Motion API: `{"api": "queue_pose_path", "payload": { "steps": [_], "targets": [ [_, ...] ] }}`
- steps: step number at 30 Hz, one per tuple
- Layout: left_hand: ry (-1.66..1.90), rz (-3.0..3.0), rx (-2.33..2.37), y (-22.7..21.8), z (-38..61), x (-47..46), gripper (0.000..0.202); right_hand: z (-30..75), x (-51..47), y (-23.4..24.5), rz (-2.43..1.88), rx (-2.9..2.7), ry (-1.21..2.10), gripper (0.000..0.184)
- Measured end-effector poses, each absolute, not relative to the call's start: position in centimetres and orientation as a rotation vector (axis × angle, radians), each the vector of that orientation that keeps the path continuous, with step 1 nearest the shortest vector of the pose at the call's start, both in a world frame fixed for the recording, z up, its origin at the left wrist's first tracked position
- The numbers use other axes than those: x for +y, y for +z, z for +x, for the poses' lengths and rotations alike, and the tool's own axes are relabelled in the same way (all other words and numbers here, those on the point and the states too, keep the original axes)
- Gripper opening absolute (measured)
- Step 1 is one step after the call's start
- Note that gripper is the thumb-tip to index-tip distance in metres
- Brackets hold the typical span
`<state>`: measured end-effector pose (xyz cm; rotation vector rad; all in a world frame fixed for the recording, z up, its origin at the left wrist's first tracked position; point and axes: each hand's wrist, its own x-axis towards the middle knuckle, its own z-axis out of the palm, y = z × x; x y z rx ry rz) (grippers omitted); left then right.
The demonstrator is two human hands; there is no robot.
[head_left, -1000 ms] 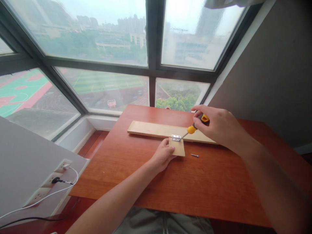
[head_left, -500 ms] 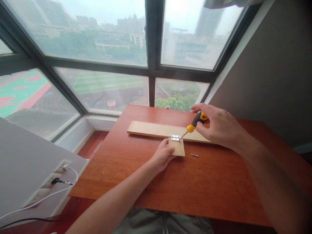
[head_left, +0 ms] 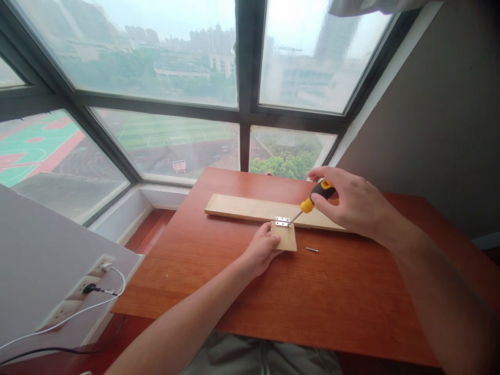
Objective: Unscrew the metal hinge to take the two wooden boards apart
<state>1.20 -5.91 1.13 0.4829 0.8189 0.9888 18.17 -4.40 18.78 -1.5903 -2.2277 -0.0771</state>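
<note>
A long pale wooden plank point(head_left: 242, 207) lies across the red-brown table point(head_left: 312, 291). A small wooden block point(head_left: 286, 238) butts against its near edge, with a silver hinge point(head_left: 282, 222) over the joint. My right hand point(head_left: 351, 203) is closed round a yellow-and-black screwdriver point(head_left: 315, 198), whose tip rests on the hinge. My left hand point(head_left: 259, 252) is closed on the block's left edge, thumb on top, pressing it down.
A loose screw point(head_left: 311, 250) lies on the table just right of the block. Large windows rise behind the table, a grey wall to the right. At lower left a white power strip point(head_left: 80, 291) holds plugged-in cables.
My right hand has shifted its fingers slightly round the screwdriver handle; the tip stays on the hinge. My left hand and the wood have not moved.
</note>
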Motion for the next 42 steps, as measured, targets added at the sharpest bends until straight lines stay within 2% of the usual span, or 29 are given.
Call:
{"api": "queue_pose_path", "payload": {
  "steps": [3,6,11,18,23,29,34,42],
  "targets": [
    [0.994,0.483,0.813,1.15,1.17,-5.94,0.039,18.13,-4.20,18.65,-1.677,-2.186,-0.165,0.029],
    [0.995,0.477,0.810,1.19,1.14,-5.97,0.039,18.39,-4.06,18.52,-1.607,-2.191,-0.119,0.023],
    [0.993,0.483,0.817,1.18,1.11,-5.99,0.039,19.00,-4.26,18.61,-1.474,-2.254,0.048,0.041],
    [0.989,0.492,0.818,0.97,1.16,-5.93,0.039,18.95,-4.24,18.52,-1.600,-2.193,-0.065,0.025],
    [0.992,0.492,0.807,0.99,1.14,-5.95,0.039,19.11,-4.53,18.50,-1.458,-2.259,-0.011,0.041],
    [0.993,0.486,0.807,1.01,1.11,-5.95,0.039,18.77,-4.33,18.29,-1.583,-2.180,-0.111,0.027],
    [0.996,0.487,0.807,0.90,1.13,-5.92,0.040,18.79,-4.51,18.42,-1.479,-2.249,-0.038,0.044],
    [0.995,0.488,0.813,1.18,1.11,-6.01,0.039,18.48,-4.67,18.29,-1.664,-2.163,-0.187,0.028]
  ]
}}
